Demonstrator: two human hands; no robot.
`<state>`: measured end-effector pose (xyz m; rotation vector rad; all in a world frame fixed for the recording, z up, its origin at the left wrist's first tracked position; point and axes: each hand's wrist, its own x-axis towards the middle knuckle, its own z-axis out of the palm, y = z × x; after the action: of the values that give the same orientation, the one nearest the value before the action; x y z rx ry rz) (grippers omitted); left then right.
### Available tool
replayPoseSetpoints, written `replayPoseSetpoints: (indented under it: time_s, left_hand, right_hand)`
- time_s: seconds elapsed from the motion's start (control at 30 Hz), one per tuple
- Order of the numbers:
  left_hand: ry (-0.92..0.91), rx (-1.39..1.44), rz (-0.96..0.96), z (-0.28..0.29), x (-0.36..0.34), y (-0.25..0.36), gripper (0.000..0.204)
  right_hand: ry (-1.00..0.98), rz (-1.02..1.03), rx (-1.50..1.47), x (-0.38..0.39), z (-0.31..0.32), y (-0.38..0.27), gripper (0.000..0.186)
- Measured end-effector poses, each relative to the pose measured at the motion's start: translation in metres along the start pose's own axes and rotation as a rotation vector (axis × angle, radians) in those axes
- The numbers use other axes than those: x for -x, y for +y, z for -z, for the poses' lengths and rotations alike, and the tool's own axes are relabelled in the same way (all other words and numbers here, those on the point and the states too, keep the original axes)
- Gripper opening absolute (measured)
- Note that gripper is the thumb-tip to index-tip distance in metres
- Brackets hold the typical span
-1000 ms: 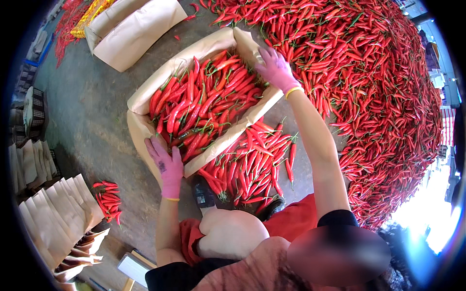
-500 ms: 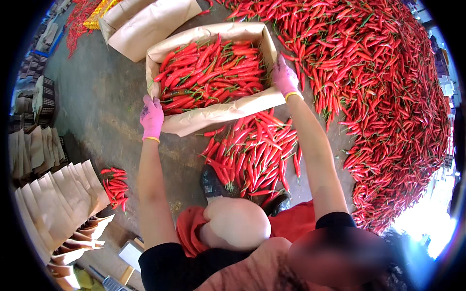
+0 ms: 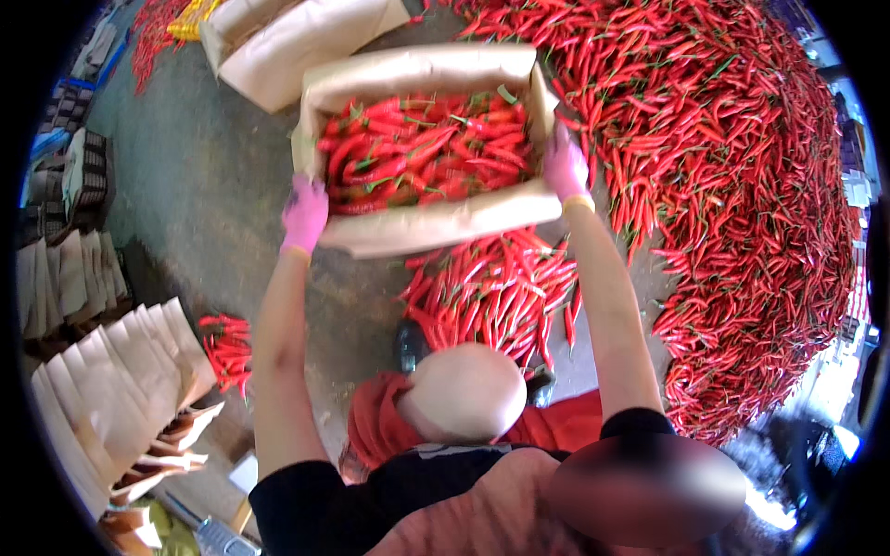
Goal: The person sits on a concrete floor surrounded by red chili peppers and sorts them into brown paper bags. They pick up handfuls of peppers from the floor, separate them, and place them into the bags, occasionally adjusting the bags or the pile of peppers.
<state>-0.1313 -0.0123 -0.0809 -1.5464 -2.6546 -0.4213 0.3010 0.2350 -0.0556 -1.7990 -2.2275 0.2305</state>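
Observation:
An open, box-shaped brown paper bag (image 3: 445, 222) full of red chili peppers (image 3: 426, 153) is between my two hands at the upper middle. My left hand (image 3: 305, 211), in a pink glove, grips its near left corner. On the right wall, my right hand (image 3: 565, 167) is closed over the paper edge, also in a pink glove. Fingers of both hands are partly hidden by the paper and a little blurred. A smaller heap of chili peppers (image 3: 496, 292) lies on the floor between the bag and my feet.
A huge pile of red chilies (image 3: 742, 204) covers the right side. Another brown paper bag (image 3: 306, 46) stands beyond mine. Stacked paper bags (image 3: 120, 389) are at left, beside a small bunch of chilies (image 3: 225, 350). Dark crates (image 3: 88, 176) line the far left.
The bag has shifted slightly right with both hands still on it. The chilies inside have moved about and lie lower against the far wall, showing more of that wall's paper.

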Motion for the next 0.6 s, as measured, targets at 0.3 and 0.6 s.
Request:
replayPoseSetpoints:
  time_s: [0.3,0.6]
  left_hand:
    - [-0.17,0.072,0.109,0.004,0.002,0.025,0.044]
    - [0.118,-0.019,0.017,-0.018,0.023,-0.008,0.038]
  right_hand:
    - [-0.057,-0.012,-0.001,-0.005,-0.002,0.016,0.055]
    - [-0.111,-0.118,-0.114,0.014,0.008,-0.001,0.056]
